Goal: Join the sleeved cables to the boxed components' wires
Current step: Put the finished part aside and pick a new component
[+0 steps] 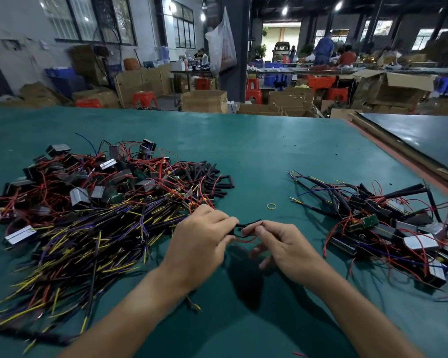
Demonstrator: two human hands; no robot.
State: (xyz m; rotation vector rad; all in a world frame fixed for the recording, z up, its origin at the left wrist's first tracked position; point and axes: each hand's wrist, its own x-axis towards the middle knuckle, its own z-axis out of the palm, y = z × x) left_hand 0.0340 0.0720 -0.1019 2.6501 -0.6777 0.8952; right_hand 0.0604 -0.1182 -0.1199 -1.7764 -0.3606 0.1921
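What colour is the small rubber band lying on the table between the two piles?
Yellow; the rubber band shows clearly in the head view.

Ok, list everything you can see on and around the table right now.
table: one, green, foreground
boxed parts: many, grey-black with red wires, far left heap
loose cables: many, black with yellow and purple ends, near left heap
short tubes: many, black, right edge of left heap
rubber band: one, yellow, on table between heaps
right heap: one, black, red and grey boxed parts with cables, table's right
held cable: one, black, between both hands
red wire: one, red, looping just below held cable
cardboard boxes: several, brown, floor beyond table
stools: several, red, among the boxes
left hand: one, pinching held cable
right hand: one, pinching its other end
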